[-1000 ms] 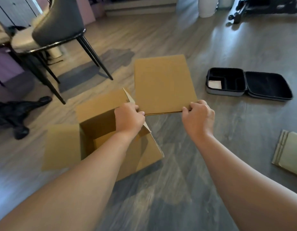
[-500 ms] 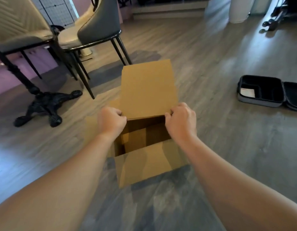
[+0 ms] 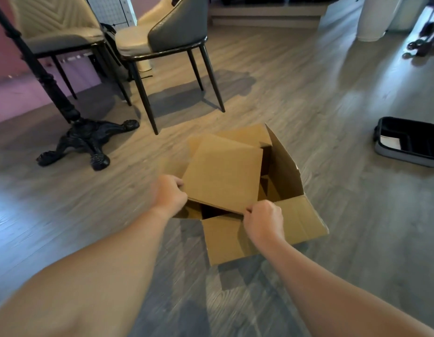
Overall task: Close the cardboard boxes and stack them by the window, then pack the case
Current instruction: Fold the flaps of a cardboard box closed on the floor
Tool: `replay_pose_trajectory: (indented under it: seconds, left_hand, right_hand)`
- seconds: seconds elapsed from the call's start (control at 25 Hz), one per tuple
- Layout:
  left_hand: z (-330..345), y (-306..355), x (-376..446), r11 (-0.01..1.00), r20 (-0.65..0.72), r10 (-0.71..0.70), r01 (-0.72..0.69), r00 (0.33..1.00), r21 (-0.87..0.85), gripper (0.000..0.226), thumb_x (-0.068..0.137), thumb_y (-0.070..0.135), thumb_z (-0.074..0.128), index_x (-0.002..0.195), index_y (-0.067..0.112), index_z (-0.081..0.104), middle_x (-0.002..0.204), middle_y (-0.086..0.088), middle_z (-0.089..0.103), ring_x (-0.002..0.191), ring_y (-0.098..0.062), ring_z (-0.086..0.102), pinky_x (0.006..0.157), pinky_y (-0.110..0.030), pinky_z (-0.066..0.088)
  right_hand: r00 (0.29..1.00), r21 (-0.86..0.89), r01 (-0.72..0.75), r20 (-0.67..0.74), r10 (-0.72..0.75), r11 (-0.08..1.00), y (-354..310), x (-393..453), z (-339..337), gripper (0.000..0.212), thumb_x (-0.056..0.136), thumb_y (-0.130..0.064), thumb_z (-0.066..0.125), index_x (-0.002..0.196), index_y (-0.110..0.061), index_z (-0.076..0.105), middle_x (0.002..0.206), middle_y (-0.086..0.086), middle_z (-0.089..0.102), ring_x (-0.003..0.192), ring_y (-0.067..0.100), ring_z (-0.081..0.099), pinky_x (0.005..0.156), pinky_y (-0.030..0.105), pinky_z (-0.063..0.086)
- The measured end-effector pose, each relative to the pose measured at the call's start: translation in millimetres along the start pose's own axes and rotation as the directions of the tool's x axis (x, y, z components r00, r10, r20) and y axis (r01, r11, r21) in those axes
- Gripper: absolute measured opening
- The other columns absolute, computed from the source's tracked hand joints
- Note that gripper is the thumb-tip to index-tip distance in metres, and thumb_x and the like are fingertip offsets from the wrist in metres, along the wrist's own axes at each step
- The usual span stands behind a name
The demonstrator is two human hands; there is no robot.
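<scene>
One cardboard box (image 3: 247,190); one open case (image 3: 410,144); two chairs (image 3: 167,32); two hands (image 3: 168,194).

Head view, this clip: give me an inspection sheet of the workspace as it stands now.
Surface: grey wood-plank floor; everything sits on it.
Job's things: cardboard box open, right flap upright, near flap folded outward; flat cardboard sheet held tilted over the opening. Black case lies open at the right edge, a white card inside.
Clutter: nothing seen.
Hands: left hand grips the sheet's near left corner; right hand pinches its near right corner.
Cables: nothing seen.
Surroundings: two chairs, black table pedestal, white cylinder, wheeled frame at top right, blurred.
</scene>
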State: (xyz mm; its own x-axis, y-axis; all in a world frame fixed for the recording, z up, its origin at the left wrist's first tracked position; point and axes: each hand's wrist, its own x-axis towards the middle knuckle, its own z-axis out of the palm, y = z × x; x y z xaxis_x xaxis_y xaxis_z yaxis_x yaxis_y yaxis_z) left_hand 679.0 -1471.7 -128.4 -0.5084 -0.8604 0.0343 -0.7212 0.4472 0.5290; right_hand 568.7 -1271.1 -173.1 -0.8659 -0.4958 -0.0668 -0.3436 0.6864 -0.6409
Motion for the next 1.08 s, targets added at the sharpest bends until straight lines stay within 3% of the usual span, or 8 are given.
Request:
replay_pose_trajectory:
  seconds: [0.2,0.28,0.4,0.48,0.6,0.8,0.96,1.08]
  left_hand:
    - [16,-21,-1,0.997,0.112,-0.075,0.075,0.991,0.003,0.028,0.08,-0.002,0.065,0.101,0.012,0.077,0.106,-0.006,0.072,0.105,-0.024,0.065,0.08,-0.023,0.044]
    - [20,-24,-2,0.993,0.107,-0.12,0.119,0.987,0.014,0.02,0.08,-0.002,0.065,0.091,0.012,0.073,0.098,-0.008,0.071,0.092,-0.024,0.063,0.073,-0.028,0.047]
    - [26,-21,-7,0.989,0.05,-0.108,0.102,0.993,0.105,0.011,0.085,0.002,0.065,0.094,0.006,0.069,0.101,-0.015,0.067,0.094,-0.03,0.061,0.073,-0.036,0.052]
    - [29,-20,-11,0.986,0.044,-0.06,0.052,0.997,0.161,0.006,0.089,0.005,0.064,0.087,0.011,0.065,0.09,-0.009,0.064,0.087,-0.028,0.06,0.068,-0.036,0.051]
    - [37,-20,-15,0.984,0.076,-0.09,0.077,0.993,0.16,0.023,0.09,0.013,0.066,0.068,0.016,0.057,0.067,0.0,0.056,0.067,-0.02,0.057,0.056,-0.03,0.045]
    - [46,-16,-14,0.989,0.066,-0.118,0.112,0.991,0.094,0.027,0.09,0.022,0.069,0.066,0.021,0.056,0.066,0.002,0.057,0.068,-0.02,0.058,0.061,-0.031,0.05]
    - [51,-10,-6,0.985,0.038,-0.153,0.15,0.987,0.088,0.018,0.091,0.011,0.064,0.074,0.017,0.06,0.073,-0.001,0.059,0.078,-0.024,0.063,0.072,-0.038,0.059]
    - [57,-8,2,0.986,0.029,-0.161,0.159,0.987,0.058,0.013,0.092,0.008,0.062,0.081,0.013,0.065,0.076,-0.003,0.062,0.077,-0.024,0.064,0.066,-0.033,0.055]
  right_hand:
    - [0.997,-0.023,-0.041,0.063,0.042,0.999,2,-24,26,0.009,0.094,-0.023,0.065,0.09,-0.018,0.072,0.098,-0.001,0.056,0.083,0.012,0.058,0.078,0.03,0.058]
    - [0.997,-0.049,0.008,0.083,-0.004,0.999,-4,-27,33,0.012,0.095,-0.024,0.064,0.086,-0.019,0.07,0.093,-0.003,0.056,0.079,0.009,0.058,0.073,0.027,0.058]
    - [0.991,-0.139,0.119,0.081,-0.109,0.983,-13,-13,26,0.017,0.095,-0.024,0.061,0.081,-0.02,0.07,0.079,-0.005,0.06,0.067,0.007,0.06,0.062,0.025,0.059]
    - [0.979,-0.185,0.203,0.052,-0.197,0.961,-15,3,17,0.014,0.096,-0.026,0.06,0.091,-0.022,0.072,0.086,-0.006,0.06,0.074,0.007,0.06,0.068,0.026,0.059]
    - [0.956,-0.24,0.294,0.077,-0.283,0.925,-8,34,3,0.018,0.096,-0.031,0.06,0.106,-0.021,0.07,0.103,-0.004,0.06,0.091,0.012,0.057,0.08,0.026,0.053]
    - [0.968,-0.348,0.246,0.133,-0.212,0.905,12,87,-8,0.038,0.095,-0.043,0.061,0.122,-0.015,0.062,0.128,0.001,0.051,0.119,0.023,0.052,0.098,0.04,0.05]
    - [0.97,-0.391,0.168,0.229,-0.082,0.905,28,124,-13,0.059,0.095,-0.053,0.056,0.139,-0.016,0.044,0.155,0.012,0.025,0.143,0.034,0.027,0.111,0.053,0.038]
    - [0.962,-0.368,0.107,0.273,-0.003,0.924,36,149,-18,0.07,0.089,-0.06,0.059,0.141,-0.017,0.04,0.157,0.017,0.02,0.143,0.041,0.025,0.113,0.055,0.034]
